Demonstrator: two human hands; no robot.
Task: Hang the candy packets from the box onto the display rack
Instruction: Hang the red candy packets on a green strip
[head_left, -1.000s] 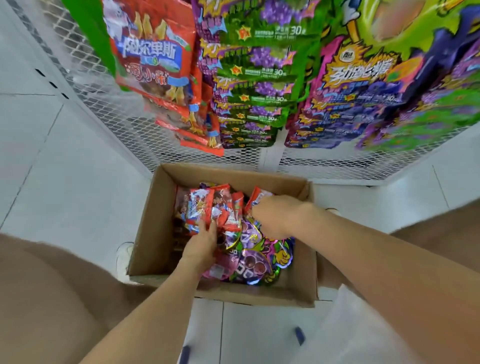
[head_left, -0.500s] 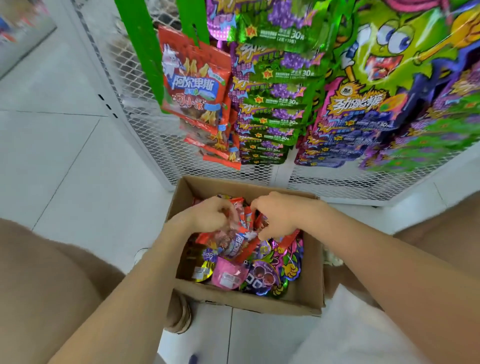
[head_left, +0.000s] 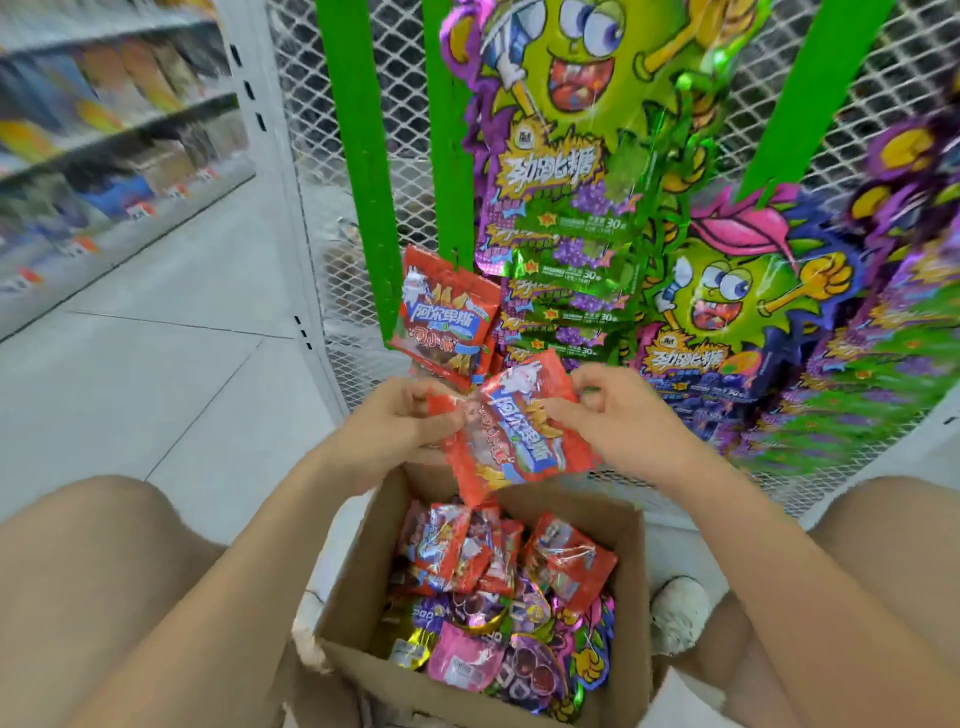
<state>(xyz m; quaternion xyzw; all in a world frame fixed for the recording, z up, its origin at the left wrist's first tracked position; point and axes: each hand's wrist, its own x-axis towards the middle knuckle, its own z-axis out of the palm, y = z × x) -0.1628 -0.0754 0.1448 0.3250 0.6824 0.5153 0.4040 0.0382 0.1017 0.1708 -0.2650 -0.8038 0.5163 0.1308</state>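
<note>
Between my two hands I hold up a red candy packet (head_left: 511, 431), above the cardboard box (head_left: 353, 582). My left hand (head_left: 400, 421) pinches its upper left edge and my right hand (head_left: 608, 415) pinches its upper right corner. The box sits on the floor between my knees, holding several red, purple and pink packets (head_left: 498, 597). Just behind my hands, matching red packets (head_left: 441, 317) hang from a green strip (head_left: 358, 171) on the white mesh display rack (head_left: 322, 218).
Green and purple candy packets (head_left: 582, 218) hang across the rack's middle and right. A shelf aisle (head_left: 104, 130) with goods runs along the left. White tiled floor (head_left: 156, 364) lies left of the box. My white shoe (head_left: 678, 613) is right of the box.
Both hands came up out of the box with a red packet. My view tilted up toward the rack.
</note>
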